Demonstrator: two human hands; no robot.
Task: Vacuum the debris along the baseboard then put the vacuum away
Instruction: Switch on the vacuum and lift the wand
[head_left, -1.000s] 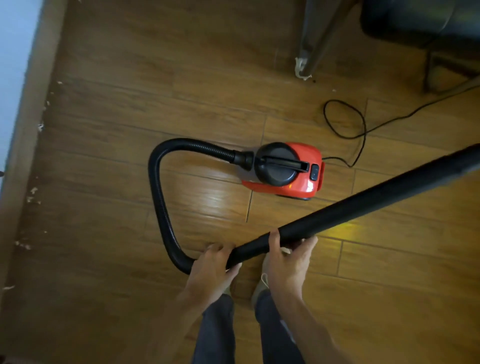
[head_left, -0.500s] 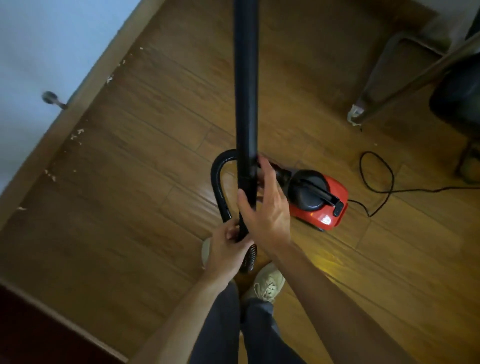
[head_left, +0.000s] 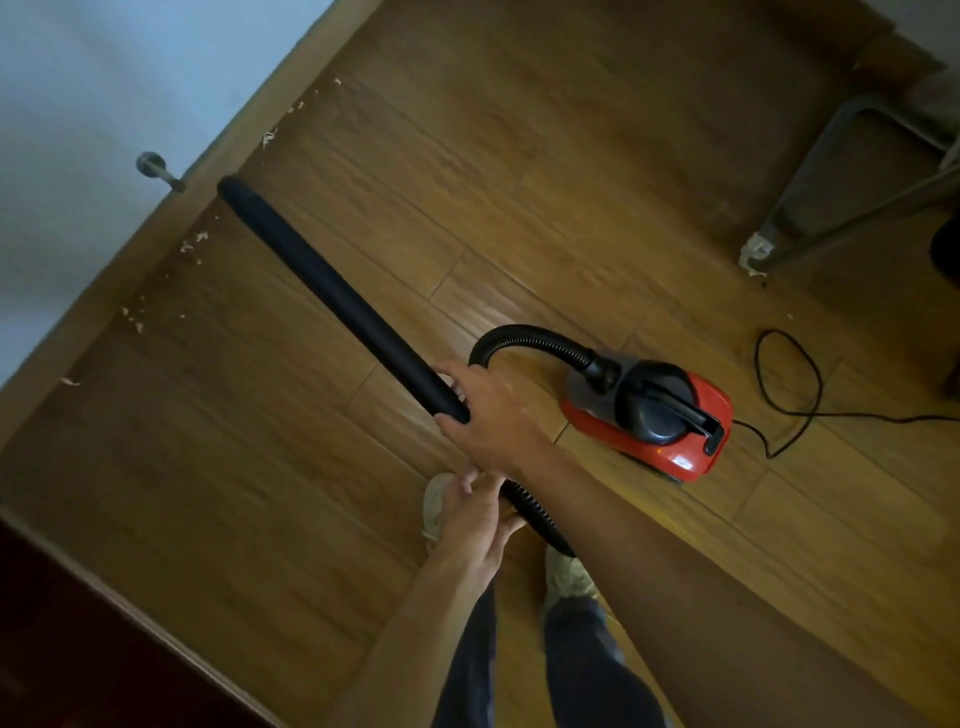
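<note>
Gripping black wand (head_left: 337, 296), right hand (head_left: 488, 410); left hand (head_left: 475, 517) holding ribbed hose (head_left: 537, 522)

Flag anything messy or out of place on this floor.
Pale debris lies scattered along the baseboard, not yet vacuumed. The cord behind the vacuum trails in a loose loop, a possible trip risk. White wrapping on the chair leg looks torn.

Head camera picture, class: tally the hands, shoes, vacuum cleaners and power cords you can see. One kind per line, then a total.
Hands: 2, left hand and right hand
Shoes: 2, left shoe and right shoe
Vacuum cleaner: 1
Power cord: 1
Total: 6
</note>
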